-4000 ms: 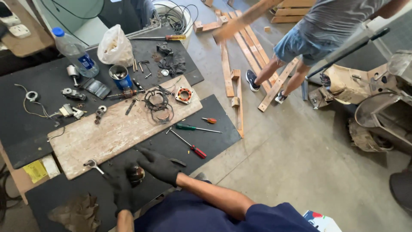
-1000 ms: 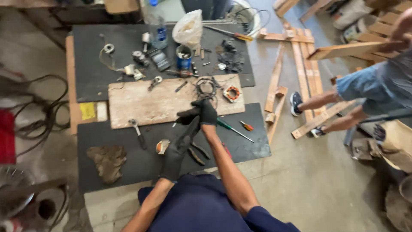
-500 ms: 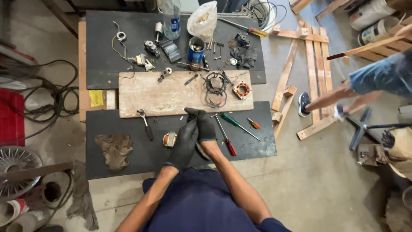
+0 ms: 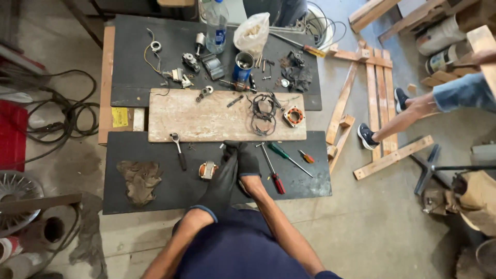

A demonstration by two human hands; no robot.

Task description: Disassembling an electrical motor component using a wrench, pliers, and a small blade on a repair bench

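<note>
both black-gloved hands meet over the front dark mat (image 4: 155,191), near its back edge just in front of the wooden board (image 4: 206,121): the left hand (image 4: 223,178) lies stretched forward with its fingers close together, the right hand (image 4: 247,161) is pressed against it, fingers curled, and whether anything small is pinched between them cannot be told. a small copper-wound coil (image 4: 207,170) sits on the mat just left of the left hand, untouched. judging by the layout, the work is mid-way: parts lie spread out and taken apart, with a round copper-wound part (image 4: 294,116) and a tangle of black wire rings (image 4: 262,113) at the board's right end, and tools lying loose — a wrench (image 4: 179,150) to the left, a red-handled screwdriver (image 4: 273,169) and a green-handled one (image 4: 283,154) to the right. on the rear mat, a blue can (image 4: 242,66) stands open with small metal bits inside, a tied plastic bag (image 4: 252,32) holds pale pieces, and a clear bottle (image 4: 216,23) stands at the back edge. a rag (image 4: 138,178) lies near the front mat's left corner.
</note>
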